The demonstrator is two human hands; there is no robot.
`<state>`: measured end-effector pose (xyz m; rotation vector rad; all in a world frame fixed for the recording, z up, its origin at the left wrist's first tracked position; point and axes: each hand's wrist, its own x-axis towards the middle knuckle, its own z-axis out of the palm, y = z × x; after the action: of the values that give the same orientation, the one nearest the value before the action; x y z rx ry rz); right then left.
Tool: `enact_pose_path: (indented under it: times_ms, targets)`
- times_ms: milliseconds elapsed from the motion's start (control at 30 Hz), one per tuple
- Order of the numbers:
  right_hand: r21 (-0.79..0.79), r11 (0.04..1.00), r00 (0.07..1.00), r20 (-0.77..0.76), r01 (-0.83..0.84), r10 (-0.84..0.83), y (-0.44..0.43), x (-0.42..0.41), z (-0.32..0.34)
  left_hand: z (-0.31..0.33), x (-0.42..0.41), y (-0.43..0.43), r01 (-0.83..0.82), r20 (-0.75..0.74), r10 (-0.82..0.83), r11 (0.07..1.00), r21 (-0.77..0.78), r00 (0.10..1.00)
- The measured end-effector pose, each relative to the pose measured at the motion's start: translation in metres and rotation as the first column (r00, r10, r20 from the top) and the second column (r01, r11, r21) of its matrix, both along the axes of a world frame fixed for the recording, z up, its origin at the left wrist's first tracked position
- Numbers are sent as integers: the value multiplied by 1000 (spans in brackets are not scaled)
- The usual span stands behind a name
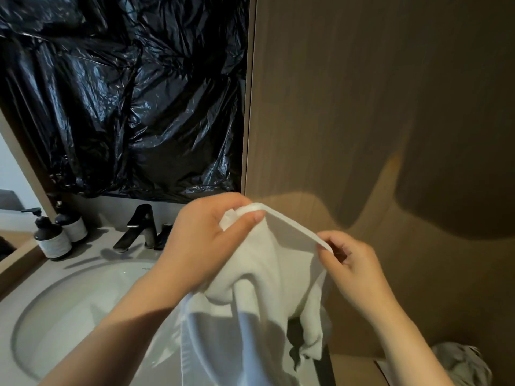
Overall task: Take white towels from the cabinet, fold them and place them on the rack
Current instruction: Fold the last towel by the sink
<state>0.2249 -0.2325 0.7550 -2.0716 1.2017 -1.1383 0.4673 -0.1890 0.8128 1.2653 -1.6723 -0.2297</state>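
Fingers of both my hands are clamping one white towel (267, 277) at chest height, over the counter edge btwn sink (50, 324) & wood cabinet door (362, 107). Left hand (206, 243) is bunching a corner, thumb pressing on top; right hand (354, 268) is pinching the taut hem w/ fingertips. Soft cloth is sagging in folds, hiding part of the round basin. Black faucet (139, 227) & two dark pump bottles (53, 238) are standing behind; crinkly black plastic sheet (125, 93) is covering the wall. Grey bundle (462, 363) bottom right, maybe cloth.
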Motion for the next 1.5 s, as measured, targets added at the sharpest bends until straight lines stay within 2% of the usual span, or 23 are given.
enact_pose_path:
  times_ms: [133, 233, 300, 367, 467, 533, 633, 733, 833, 1033, 1200, 1333, 1500]
  targets:
    - [47, 995, 989, 114, 92, -97, -3, -16, -2, 2, 22, -6, -152, 12, 152, 988, -3, 988]
    - [-95, 987, 974, 197, 130, -109, 0, -12, 21, -2, 35, -13, -253, 43, 252, 968, 10, 967]
    - [-212, 972, 970, 240, 104, -52, 7, 3, 35, -8, 40, -18, -320, 95, 316, 947, 24, 944]
    - [-245, 967, 987, 155, 68, -30, 11, 18, 40, -16, 42, -23, -402, 193, 385, 914, 55, 902]
    - [-163, 983, 994, -52, 87, -97, 8, 28, 34, -29, 38, -19, -453, 339, 388, 880, 139, 857]
    - [-148, 986, 989, -113, 80, -97, 7, 29, 31, -36, 27, -8, -339, 297, 302, 937, 82, 906]
    - [-201, 979, 989, -139, 29, -58, 9, 36, 32, -36, 3, 3, -67, 90, 64, 997, 26, 994]
    - [-245, 968, 993, -113, -49, 22, 12, 44, 36, -31, -13, 1, 98, 12, -100, 992, 81, 995]
    - [-238, 967, 995, -71, -90, 75, 15, 45, 39, -32, -17, -2, 166, -23, -164, 976, 141, 986]
    - [-177, 979, 994, -60, -105, 96, 16, 38, 34, -37, -15, -3, 113, -95, -106, 991, 78, 990]
    - [-107, 993, 989, -143, -40, 24, 7, 16, 10, -35, -10, -9, -1, -133, 1, 1000, 0, 991]
    - [3, 1000, 995, -95, 5, -5, 6, -1, -6, -38, 1, -14, -82, -135, 82, 997, 5, 987]
    - [66, 995, 996, -55, 74, -71, -2, -17, -11, -47, 17, -21, -226, -115, 231, 972, 57, 966]
